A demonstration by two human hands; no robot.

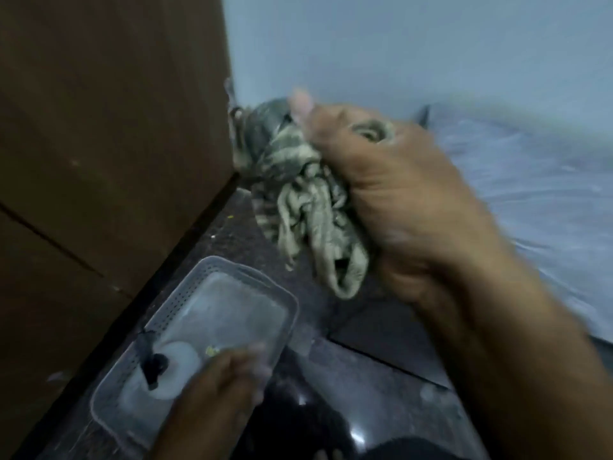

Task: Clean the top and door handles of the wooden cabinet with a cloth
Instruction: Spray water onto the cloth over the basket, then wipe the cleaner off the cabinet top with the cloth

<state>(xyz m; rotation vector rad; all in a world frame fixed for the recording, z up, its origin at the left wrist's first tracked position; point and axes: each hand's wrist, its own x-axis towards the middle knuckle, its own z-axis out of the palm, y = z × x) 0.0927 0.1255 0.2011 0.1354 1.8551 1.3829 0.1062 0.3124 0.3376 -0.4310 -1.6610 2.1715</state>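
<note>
The brown wooden cabinet (109, 134) fills the left side, its side panel running down to the dark floor. My right hand (398, 200) is raised in the middle of the view and grips a crumpled striped grey-green cloth (305, 207), which hangs just right of the cabinet's edge, apart from the wood. My left hand (225, 383) is low at the bottom, its fingers resting on the near rim of a clear plastic basket; it is blurred. No cabinet top or door handle is in sight.
The clear perforated plastic basket (159, 323) lies on the dark stone floor (365, 370) beside the cabinet, holding a white round object with a black piece on it. A pale blue wall stands behind. A bed with bluish sheets (537, 194) lies at the right.
</note>
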